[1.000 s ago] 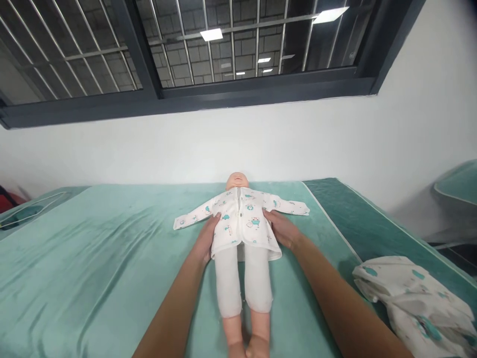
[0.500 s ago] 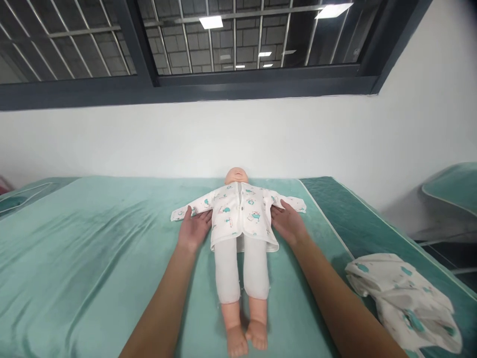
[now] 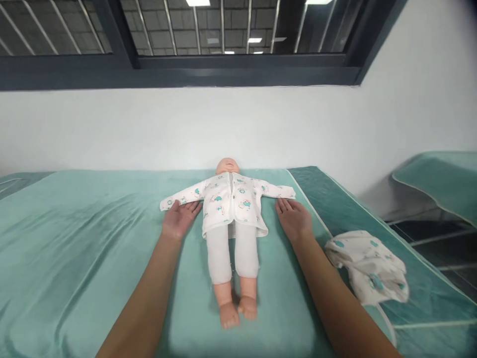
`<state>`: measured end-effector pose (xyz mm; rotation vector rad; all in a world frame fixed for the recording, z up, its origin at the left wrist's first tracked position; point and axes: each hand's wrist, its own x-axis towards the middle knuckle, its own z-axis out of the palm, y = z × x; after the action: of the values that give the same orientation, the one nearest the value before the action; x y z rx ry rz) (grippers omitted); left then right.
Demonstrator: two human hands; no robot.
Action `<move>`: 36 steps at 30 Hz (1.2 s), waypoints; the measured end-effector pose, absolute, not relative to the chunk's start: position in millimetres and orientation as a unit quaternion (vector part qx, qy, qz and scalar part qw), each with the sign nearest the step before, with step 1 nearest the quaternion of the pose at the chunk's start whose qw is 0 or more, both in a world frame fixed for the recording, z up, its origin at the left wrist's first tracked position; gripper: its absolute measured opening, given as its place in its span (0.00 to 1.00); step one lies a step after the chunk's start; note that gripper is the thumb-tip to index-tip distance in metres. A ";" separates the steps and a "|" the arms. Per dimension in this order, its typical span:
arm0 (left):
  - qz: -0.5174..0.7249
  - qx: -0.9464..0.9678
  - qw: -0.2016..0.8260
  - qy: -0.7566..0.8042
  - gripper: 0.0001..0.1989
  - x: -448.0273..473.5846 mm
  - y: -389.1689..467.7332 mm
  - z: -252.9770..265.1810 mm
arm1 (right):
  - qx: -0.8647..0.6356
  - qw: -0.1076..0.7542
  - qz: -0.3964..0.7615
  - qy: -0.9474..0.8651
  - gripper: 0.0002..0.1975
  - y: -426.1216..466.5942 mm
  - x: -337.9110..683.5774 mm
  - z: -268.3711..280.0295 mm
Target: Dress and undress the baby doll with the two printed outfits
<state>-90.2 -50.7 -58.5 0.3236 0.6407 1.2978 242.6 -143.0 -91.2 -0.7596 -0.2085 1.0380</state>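
A baby doll [image 3: 225,291] lies on its back on the green sheet [image 3: 93,238], head toward the wall and bare feet toward me. It wears a white printed baby jacket [image 3: 219,201], with both sleeves stretched out to the sides. My left hand [image 3: 181,218] is palm up with fingers extended, just below the sleeve on the left; its thumb overlaps the sleeve's edge. On the other side my right hand [image 3: 294,219] lies open, palm up, fingertips close to the right sleeve's cuff. Neither hand grips anything.
A crumpled white printed garment [image 3: 372,268] lies to the right, by my right forearm. Behind the bed rises a white wall [image 3: 261,129] with a dark-framed barred window [image 3: 223,77]. Another green padded surface [image 3: 439,179] stands at the far right.
My right hand has moved outward from the jacket's side toward the sleeve's cuff. My left hand stays beneath its sleeve. The camera view has tilted down and shifted slightly to the right.
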 end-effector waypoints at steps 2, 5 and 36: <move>0.526 0.216 0.769 0.291 0.24 -84.1 -61.9 -59.8 | -0.385 0.795 0.453 -0.119 0.12 -158.1 231.4 -94.3; 0.478 0.340 0.738 0.333 0.20 -71.7 -84.2 -64.0 | -0.458 0.771 0.382 -0.226 0.23 -188.5 216.8 -100.0; 0.659 0.466 0.320 0.495 0.11 -74.5 -124.3 -85.8 | -0.547 0.743 0.216 -0.319 0.19 -190.8 176.9 -95.4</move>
<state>-74.5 -124.3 -85.8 1.2255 1.3017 1.7321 176.9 -190.8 -95.4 -1.1985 -0.6984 0.4733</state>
